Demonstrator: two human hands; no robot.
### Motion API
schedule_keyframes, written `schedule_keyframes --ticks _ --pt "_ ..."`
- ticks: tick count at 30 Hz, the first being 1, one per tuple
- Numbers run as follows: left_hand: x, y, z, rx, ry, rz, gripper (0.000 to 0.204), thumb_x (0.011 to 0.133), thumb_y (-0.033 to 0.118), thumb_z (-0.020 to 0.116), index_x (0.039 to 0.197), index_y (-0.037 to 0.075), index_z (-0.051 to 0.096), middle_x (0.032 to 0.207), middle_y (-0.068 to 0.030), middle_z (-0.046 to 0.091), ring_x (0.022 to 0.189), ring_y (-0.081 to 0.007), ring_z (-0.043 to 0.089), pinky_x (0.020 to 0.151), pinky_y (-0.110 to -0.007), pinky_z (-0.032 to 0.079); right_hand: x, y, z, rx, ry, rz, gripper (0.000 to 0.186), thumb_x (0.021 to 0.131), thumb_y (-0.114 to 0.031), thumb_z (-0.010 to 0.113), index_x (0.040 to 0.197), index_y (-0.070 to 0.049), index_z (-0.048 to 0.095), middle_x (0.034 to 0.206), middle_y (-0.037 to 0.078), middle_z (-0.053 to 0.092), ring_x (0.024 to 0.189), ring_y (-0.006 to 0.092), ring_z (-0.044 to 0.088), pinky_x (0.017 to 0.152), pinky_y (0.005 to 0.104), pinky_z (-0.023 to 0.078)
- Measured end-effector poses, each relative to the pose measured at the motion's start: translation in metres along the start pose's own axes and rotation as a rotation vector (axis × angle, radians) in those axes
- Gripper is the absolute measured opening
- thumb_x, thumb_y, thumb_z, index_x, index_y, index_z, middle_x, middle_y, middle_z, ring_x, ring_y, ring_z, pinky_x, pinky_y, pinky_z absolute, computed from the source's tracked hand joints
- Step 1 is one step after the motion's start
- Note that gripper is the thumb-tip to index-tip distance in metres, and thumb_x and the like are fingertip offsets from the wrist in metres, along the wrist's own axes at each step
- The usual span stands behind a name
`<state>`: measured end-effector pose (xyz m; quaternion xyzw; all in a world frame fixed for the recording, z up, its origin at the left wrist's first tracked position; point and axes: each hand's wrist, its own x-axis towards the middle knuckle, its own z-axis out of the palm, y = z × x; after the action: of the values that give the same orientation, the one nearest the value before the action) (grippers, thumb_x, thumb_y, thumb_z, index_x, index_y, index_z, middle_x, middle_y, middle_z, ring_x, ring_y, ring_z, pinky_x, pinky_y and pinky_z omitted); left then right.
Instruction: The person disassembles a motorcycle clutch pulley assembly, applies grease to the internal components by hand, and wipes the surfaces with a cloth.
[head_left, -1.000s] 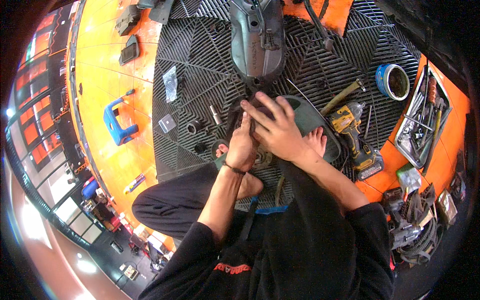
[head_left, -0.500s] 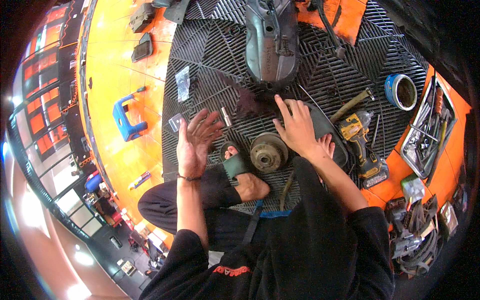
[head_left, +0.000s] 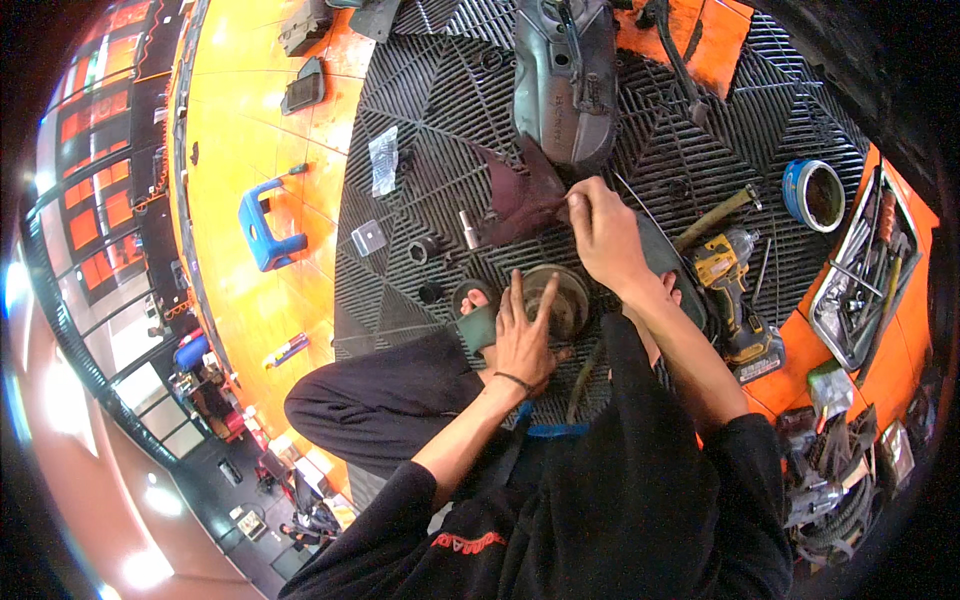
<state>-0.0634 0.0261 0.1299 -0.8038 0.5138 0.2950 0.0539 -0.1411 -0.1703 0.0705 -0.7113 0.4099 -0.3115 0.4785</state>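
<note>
My right hand (head_left: 607,235) pinches a corner of a dark maroon rag (head_left: 522,195) between thumb and fingers. The rag is partly lifted off the black ribbed mat (head_left: 395,300). A round, worn metal pulley (head_left: 570,305) sits in front of my feet. Over its left side lies my left hand (head_left: 527,335), fingers spread and stretched out, hiding part of it. Just left of the rag lies a small silver metal cylinder (head_left: 468,230). A dark ring-shaped part (head_left: 423,250) is near it, and a small clear packet (head_left: 369,237) lies farther left.
A yellow and black cordless impact driver (head_left: 728,280) and a hammer-like tool (head_left: 715,218) lie on the right. Beyond them are a blue tub (head_left: 813,195) and a metal tool tray (head_left: 850,280). A large dark casing (head_left: 565,100) lies ahead; a blue plastic stool (head_left: 268,228) is at left.
My left hand has come down from the left onto the pulley. My right hand has closed on the rag's corner and raised part of it. The view has shifted slightly.
</note>
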Motion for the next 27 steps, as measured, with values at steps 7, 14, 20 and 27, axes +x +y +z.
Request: schedule_keyframes --ticks 7,14,20,27 --pt "0.012 -0.010 0.037 0.196 0.001 0.111 0.108 0.066 0.010 0.082 0.160 0.032 0.034 0.159 -0.0268 0.029 0.141 -0.0504 0.036 0.102 -0.059 0.045 -0.002 -0.019 -0.075 0.137 0.536 0.263 0.020 0.108 -0.020 0.058 0.111 -0.001 0.061 0.102 0.008 0.066 0.092 0.0185 0.060 0.088 0.0341 0.050" --pt "0.018 -0.013 0.053 0.217 0.014 0.058 0.103 0.063 0.018 0.088 0.154 0.029 0.041 0.154 -0.0225 0.034 0.140 -0.0491 0.036 0.098 -0.059 0.047 -0.023 0.019 -0.076 0.023 0.355 0.351 0.046 0.083 -0.023 0.089 0.115 0.000 0.064 0.109 0.015 0.073 0.100 0.0242 0.070 0.090 0.0351 0.054" --pt "0.026 -0.021 0.021 -0.162 0.079 0.002 0.098 0.058 0.019 0.093 0.145 0.015 0.047 0.141 -0.0222 0.045 0.133 -0.0446 0.044 0.104 -0.051 0.049 -0.034 0.045 -0.075 -0.297 0.316 0.417 0.040 0.080 -0.023 0.087 0.108 -0.003 0.067 0.098 0.014 0.072 0.093 0.0323 0.068 0.084 0.0419 0.053" --pt "0.001 -0.063 -0.055 -1.781 -0.252 -0.311 0.082 0.082 0.014 0.080 0.152 0.007 0.039 0.143 -0.0155 0.056 0.134 -0.0305 0.056 0.109 -0.049 0.052 -0.026 0.043 -0.086 -0.379 0.020 0.195 0.018 0.083 -0.011 0.075 0.098 -0.003 0.070 0.091 0.015 0.069 0.094 0.0369 0.063 0.086 0.0455 0.051"
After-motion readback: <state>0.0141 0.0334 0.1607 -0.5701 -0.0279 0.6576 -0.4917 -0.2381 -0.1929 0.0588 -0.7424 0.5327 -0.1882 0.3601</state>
